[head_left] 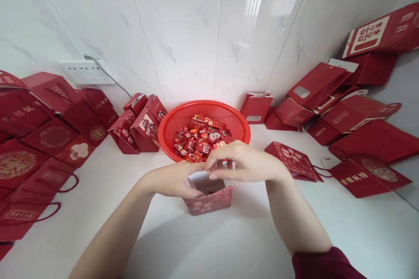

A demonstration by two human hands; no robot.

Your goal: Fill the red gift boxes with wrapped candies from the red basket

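In front of me on the white table stands a small red cardboard gift box with a pale inside, its top open. My left hand grips the box at its left edge, thumb at the near side. Over the opening hovers my right hand, palm down, its fingers bent inward near the rim. Whatever those fingers may hold is hidden. Just behind the box, a red plastic basket contains many red-wrapped candies.
Stacked red gift boxes with cord handles fill the left side. More red boxes are piled at the right, and a patterned box lies nearer. A power strip is on the tiled wall.
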